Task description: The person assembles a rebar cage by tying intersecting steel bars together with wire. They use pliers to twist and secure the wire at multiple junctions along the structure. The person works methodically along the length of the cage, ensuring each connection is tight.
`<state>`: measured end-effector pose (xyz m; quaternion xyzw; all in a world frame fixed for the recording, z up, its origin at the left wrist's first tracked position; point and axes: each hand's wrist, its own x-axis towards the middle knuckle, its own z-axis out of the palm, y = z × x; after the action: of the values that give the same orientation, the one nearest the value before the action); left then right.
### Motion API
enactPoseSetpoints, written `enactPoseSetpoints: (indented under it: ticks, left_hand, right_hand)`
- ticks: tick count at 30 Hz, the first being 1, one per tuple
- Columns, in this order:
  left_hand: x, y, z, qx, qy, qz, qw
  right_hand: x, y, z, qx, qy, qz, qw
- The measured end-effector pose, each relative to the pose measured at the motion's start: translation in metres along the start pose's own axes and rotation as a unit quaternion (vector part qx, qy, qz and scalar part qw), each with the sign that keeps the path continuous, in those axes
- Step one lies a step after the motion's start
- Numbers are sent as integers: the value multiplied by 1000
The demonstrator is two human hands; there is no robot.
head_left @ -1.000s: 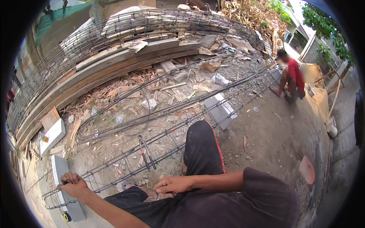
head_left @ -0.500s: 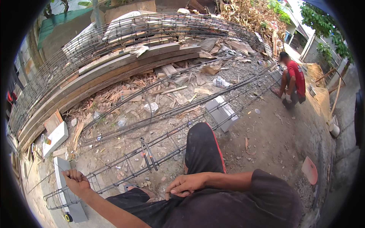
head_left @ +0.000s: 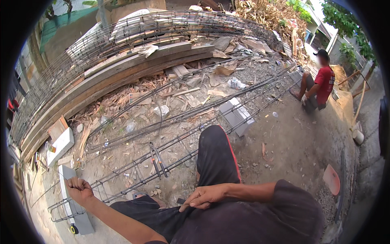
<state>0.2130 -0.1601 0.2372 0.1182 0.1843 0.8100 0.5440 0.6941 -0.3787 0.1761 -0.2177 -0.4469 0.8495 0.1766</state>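
My left hand (head_left: 80,190) is closed in a fist above the near-left end of a long rebar cage (head_left: 134,166); a thin wire seems to stick out by the fingers, but I cannot be sure. My right hand (head_left: 203,197) rests curled at my lap, with a small dark piece showing beside its fingertips, its kind unclear. A pair of long-handled pincers (head_left: 158,160) hangs across the cage bars. Under the cage stand a pale grey block (head_left: 82,219) at the near end and another grey block (head_left: 237,116) farther along. A round yellow-and-black object (head_left: 73,229) sits against the near block.
A person in a red shirt (head_left: 325,85) squats at the cage's far end. Behind lie stacked timber beams (head_left: 122,67) and a big bundle of bar mesh (head_left: 53,77). Loose bars (head_left: 162,126), wood scraps and rubble cover the ground. A reddish curved piece (head_left: 332,179) lies at right.
My left hand has turned slightly, its knuckles now more on top. A small dark piece now shows by my right fingertips. The person in red has raised their head and upper body.
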Motion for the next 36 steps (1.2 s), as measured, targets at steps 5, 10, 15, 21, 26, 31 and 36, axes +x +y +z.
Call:
enactPoseSetpoints:
  ticks: [5, 10, 15, 21, 26, 31, 36]
  left_hand:
    - [-27, -55, 52, 10, 67, 44, 997]
    - [-46, -137, 83, 40, 87, -18, 995]
    - [-55, -155, 99, 144, 50, 8, 988]
    - [-69, -159, 110, 136, -26, -69, 988]
    - [-72, -152, 107, 152, -33, -64, 986]
    - [-76, -145, 107, 139, -46, -83, 986]
    - [-74, -139, 100, 129, -48, -91, 986]
  right_hand:
    - [19, -24, -23, -629, 296, -23, 718]
    - [72, -83, -11, -580, 403, -197, 680]
    - [84, -149, 1, -636, 342, -275, 635]
    - [105, -158, -24, -763, 123, -117, 623]
    - [119, -143, -13, -689, 32, -286, 665]
    - [129, -174, -21, -812, 57, 67, 577]
    - [124, -159, -19, -477, 142, -241, 833]
